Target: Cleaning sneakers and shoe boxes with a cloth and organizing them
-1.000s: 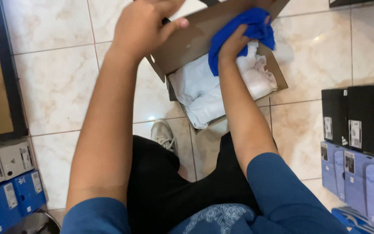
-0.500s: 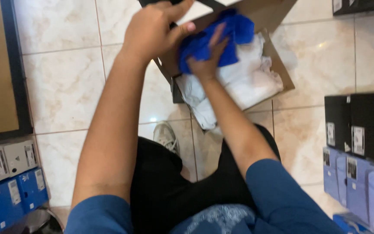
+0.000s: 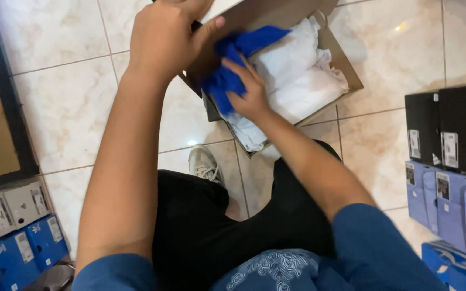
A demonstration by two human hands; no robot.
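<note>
Blue cloth (image 3: 227, 81) is being pinched in curled fingers of the right hand (image 3: 249, 94) inside the open cardboard box (image 3: 346, 70); the box's edge is being gripped by the left hand (image 3: 165, 40), fingers closed.

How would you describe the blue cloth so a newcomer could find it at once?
Start at the open cardboard box on the tiled floor, top centre. Inside lies crumpled white paper; at its left edge the right hand presses the blue cloth. It is the only vivid blue, soft thing in the box.
</note>
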